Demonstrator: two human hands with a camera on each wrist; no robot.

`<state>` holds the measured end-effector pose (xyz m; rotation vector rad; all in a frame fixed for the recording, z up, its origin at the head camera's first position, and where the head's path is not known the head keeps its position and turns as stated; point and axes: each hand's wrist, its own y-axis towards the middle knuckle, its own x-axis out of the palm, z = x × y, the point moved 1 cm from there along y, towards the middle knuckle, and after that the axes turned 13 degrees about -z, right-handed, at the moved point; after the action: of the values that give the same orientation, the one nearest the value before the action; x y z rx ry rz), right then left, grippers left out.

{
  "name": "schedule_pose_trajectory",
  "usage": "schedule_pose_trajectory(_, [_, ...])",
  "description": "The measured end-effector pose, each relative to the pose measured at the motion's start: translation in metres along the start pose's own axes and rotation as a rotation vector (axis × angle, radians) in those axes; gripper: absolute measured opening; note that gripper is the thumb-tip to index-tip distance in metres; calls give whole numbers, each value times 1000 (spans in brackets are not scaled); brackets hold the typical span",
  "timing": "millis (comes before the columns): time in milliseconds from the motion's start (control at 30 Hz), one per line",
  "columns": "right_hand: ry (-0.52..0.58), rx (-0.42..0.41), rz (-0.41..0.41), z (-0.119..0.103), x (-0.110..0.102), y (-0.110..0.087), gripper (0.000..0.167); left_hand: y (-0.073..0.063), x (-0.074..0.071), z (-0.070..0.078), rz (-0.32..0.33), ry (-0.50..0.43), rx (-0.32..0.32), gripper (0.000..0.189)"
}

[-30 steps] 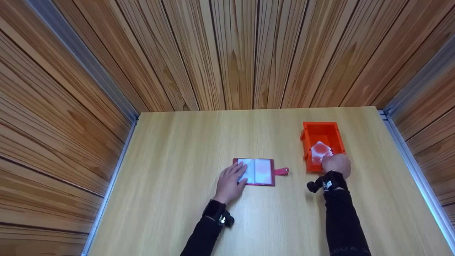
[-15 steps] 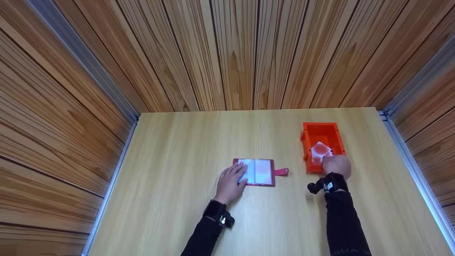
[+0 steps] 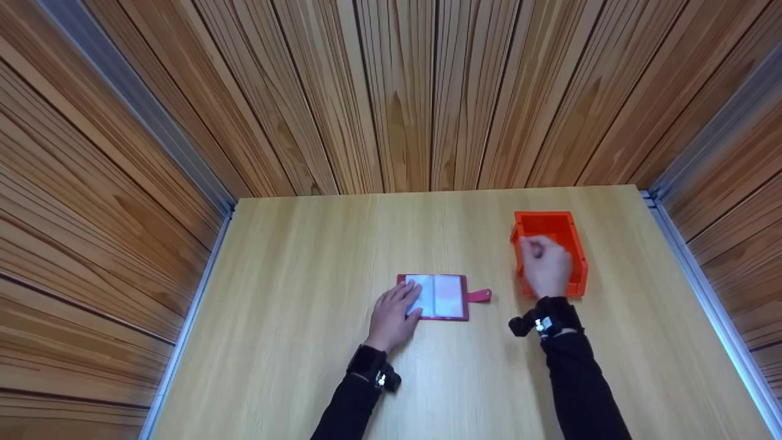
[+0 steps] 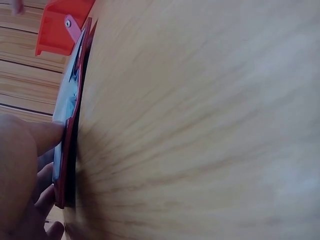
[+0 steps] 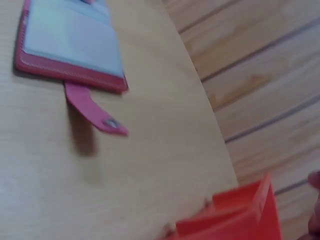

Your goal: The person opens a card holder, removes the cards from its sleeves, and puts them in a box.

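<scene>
A red card holder [image 3: 449, 297] lies spread on the table, with clear sleeves and a pink snap strap [image 3: 479, 296] pointing right. My left hand [image 3: 393, 313] rests on its left page, fingers laid over the sleeve. The thumb [image 4: 47, 135] touches the holder's near edge in the left wrist view. My right hand [image 3: 548, 266] is above the orange bin [image 3: 577, 260], fingers bent and thumb near the index finger. Whether anything thin is between them cannot be told. The hand hides much of the bin's inside, and no cards show there now.
The orange bin [image 5: 250, 220] stands to the right of the card holder on the light wooden table [image 3: 317, 244]. Plank-patterned walls [image 3: 403, 91] with grey metal corner strips enclose the table at the back and sides.
My right hand has moved up and left from the bin's near right corner to over its middle. The white and pink cards seen there before are out of sight. My left hand stays put.
</scene>
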<state>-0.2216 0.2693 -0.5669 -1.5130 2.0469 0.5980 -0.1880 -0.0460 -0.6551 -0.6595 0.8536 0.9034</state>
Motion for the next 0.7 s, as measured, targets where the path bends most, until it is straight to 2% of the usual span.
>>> schedule_pose_trajectory(33, [-31,-57,-25,-4,7,-2,26,1,0,0,1,-3,1,51])
schedule_pose_trajectory(100, [-48,-116,-145,-10,22,-9,24,1,0,0,0,-5,1,51])
schedule_pose_trajectory(200, [-83,-141,-361,-12,44,-21,27,2,1,-1,-15,-13,-10,51])
schedule_pose_trajectory(333, [-163,-163,-550,-6,68,-32,41,2,2,-2,-17,-8,-12,51])
schedule_pose_trajectory(433, [-258,-179,-609,1,78,-37,53,2,3,-2,-10,-2,-7,51])
schedule_pose_trajectory(533, [-353,-198,-634,9,83,-39,66,1,2,-2,-5,-2,-3,51])
schedule_pose_trajectory(700, [-412,-207,-675,18,87,-40,80,0,2,-2,-8,-11,-6,51])
